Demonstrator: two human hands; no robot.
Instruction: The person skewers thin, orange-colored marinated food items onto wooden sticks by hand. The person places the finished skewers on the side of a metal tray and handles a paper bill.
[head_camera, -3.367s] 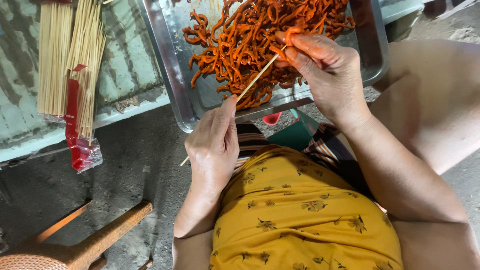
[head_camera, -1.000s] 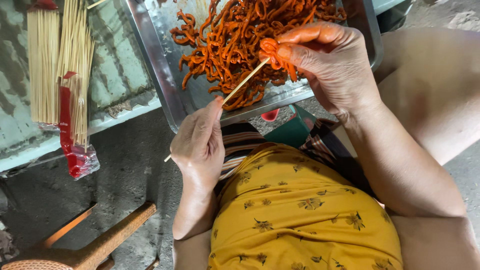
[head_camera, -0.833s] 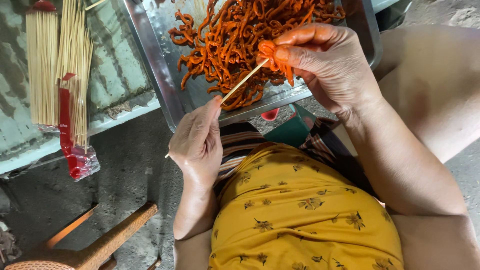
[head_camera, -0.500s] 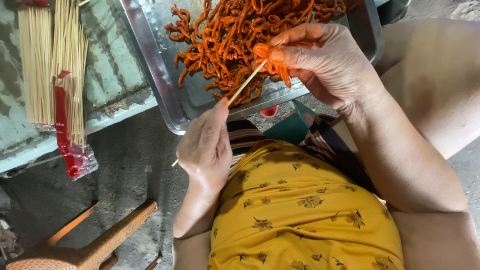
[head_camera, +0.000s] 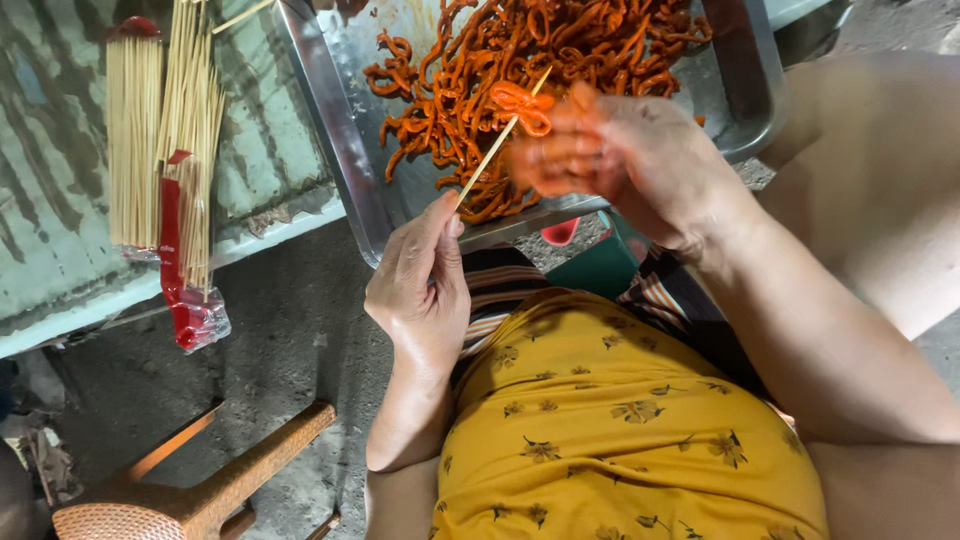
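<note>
In the middle of the frame, the left hand (head_camera: 420, 290) is closed around the low end of one thin bamboo skewer (head_camera: 497, 143). Its fingers (head_camera: 432, 232) and thumb pinch the stick tight. The skewer is pale, straight and smooth, and it slants up to the right.

Up and to the right of it, the right hand (head_camera: 630, 160) looks blurry. Its fingers (head_camera: 560, 165) are curled in and orange with sauce. They press on a curly orange meat strip (head_camera: 522, 103) that sits on the skewer near its tip. How tight the grip is cannot be told through the blur.

At the top of the frame sits one shiny metal tray (head_camera: 335, 150) with a raised rim. It holds a big tangled pile of orange strips (head_camera: 560, 45), too many to count. They look wet, bendy and twisty.

In the upper left, two bundles of bamboo sticks (head_camera: 160, 150) lie side by side on a worn green surface (head_camera: 60, 230). One bundle has a red plastic wrapper (head_camera: 180, 280) that hangs past the edge.

In the lower left is one woven stool (head_camera: 190, 495) on the grey floor (head_camera: 290, 330). The person wears a yellow flowered shirt (head_camera: 620, 430).
</note>
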